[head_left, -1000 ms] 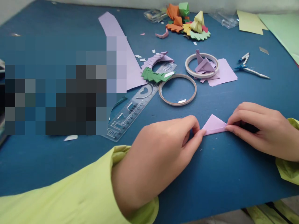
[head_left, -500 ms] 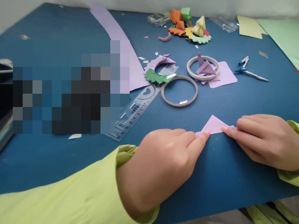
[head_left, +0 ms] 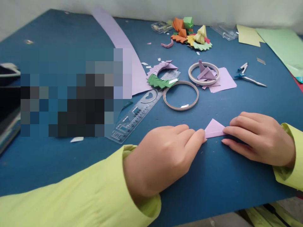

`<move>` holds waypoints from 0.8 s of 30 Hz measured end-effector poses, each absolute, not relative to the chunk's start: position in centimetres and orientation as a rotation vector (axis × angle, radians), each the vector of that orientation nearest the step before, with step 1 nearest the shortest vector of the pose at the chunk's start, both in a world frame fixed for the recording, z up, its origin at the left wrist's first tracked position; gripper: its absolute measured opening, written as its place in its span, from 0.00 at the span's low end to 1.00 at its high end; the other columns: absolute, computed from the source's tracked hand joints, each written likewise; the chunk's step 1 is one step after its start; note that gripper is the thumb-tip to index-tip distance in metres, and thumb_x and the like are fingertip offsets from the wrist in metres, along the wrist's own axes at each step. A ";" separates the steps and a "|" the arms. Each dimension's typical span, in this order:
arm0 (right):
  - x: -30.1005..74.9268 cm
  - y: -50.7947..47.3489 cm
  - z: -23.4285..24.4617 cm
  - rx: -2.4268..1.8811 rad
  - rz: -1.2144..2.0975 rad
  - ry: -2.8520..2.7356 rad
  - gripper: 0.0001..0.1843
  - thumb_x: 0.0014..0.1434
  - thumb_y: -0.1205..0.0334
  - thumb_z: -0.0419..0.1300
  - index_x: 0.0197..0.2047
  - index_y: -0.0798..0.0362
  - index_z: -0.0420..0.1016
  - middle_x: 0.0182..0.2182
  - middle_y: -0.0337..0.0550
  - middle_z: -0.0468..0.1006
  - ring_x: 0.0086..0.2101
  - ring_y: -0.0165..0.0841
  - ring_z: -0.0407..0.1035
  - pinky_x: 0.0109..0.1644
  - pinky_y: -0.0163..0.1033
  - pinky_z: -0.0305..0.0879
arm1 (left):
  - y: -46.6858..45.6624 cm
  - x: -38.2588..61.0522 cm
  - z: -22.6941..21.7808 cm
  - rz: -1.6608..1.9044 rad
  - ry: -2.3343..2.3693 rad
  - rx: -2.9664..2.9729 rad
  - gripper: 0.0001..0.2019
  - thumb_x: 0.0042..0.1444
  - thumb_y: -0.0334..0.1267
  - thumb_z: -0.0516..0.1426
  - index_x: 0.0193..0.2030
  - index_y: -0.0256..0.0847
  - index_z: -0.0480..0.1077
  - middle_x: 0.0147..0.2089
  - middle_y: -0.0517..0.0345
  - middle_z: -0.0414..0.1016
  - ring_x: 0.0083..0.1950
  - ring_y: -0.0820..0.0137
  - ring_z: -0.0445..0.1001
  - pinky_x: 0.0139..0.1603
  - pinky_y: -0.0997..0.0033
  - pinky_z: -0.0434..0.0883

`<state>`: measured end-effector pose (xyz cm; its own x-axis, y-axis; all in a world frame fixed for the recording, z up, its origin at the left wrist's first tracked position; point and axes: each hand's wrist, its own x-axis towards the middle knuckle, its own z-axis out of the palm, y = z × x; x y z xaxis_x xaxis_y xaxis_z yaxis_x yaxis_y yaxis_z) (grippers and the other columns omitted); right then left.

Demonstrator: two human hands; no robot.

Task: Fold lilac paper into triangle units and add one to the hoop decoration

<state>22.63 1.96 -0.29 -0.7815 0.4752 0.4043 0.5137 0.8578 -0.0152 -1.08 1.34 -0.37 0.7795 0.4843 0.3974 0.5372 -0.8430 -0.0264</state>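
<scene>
The paper triangle (head_left: 214,130), right of centre in the frame, is touched at its left corner by the bunched left hand (head_left: 165,157) (whether pinched cannot be told) and at its right by the right hand (head_left: 262,140), thumb spread away. Creases are best pressed evenly, corners kept flat. Above, a ring (head_left: 175,108) is seen.
</scene>
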 end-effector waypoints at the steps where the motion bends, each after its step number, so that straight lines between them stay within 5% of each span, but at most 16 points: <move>1: 22.7 2.1 -0.2 -0.711 -0.162 -2.645 0.09 0.65 0.62 0.57 0.37 0.59 0.73 0.32 0.48 0.77 0.31 0.35 0.68 0.31 0.41 0.66 | 1.4 -1.1 -0.2 -0.565 -0.760 -2.818 0.13 0.63 0.26 0.50 0.33 0.29 0.75 0.20 0.57 0.69 0.21 0.66 0.67 0.20 0.65 0.65; 10: 23.1 2.2 0.6 -0.452 -0.417 -2.806 0.09 0.63 0.71 0.57 0.45 0.68 0.72 0.39 0.55 0.79 0.37 0.42 0.72 0.33 0.46 0.65 | 1.2 -1.1 0.4 -0.485 -0.494 -2.774 0.13 0.62 0.22 0.46 0.39 0.21 0.73 0.23 0.51 0.73 0.22 0.65 0.70 0.22 0.65 0.67; 17: 22.7 1.2 0.7 -0.660 0.278 -2.522 0.01 0.63 0.69 0.57 0.39 0.57 0.69 0.34 0.46 0.77 0.36 0.33 0.68 0.41 0.42 0.67 | 0.0 -0.4 -0.1 -0.820 -0.951 -3.040 0.14 0.65 0.29 0.48 0.30 0.37 0.69 0.21 0.64 0.66 0.21 0.73 0.62 0.23 0.70 0.60; 24: 22.1 0.4 1.2 -0.684 0.699 -2.412 0.04 0.64 0.72 0.53 0.38 0.57 0.68 0.32 0.46 0.74 0.33 0.29 0.65 0.38 0.38 0.65 | 0.0 0.8 0.5 -0.683 -0.948 -3.365 0.15 0.66 0.31 0.44 0.32 0.37 0.68 0.25 0.60 0.67 0.26 0.71 0.64 0.27 0.71 0.61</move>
<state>22.13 0.44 1.15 -0.7300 0.5905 0.3442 0.3151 0.7376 -0.5971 0.78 0.03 0.47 0.7944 0.5590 0.2378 0.4023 -0.7774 0.4835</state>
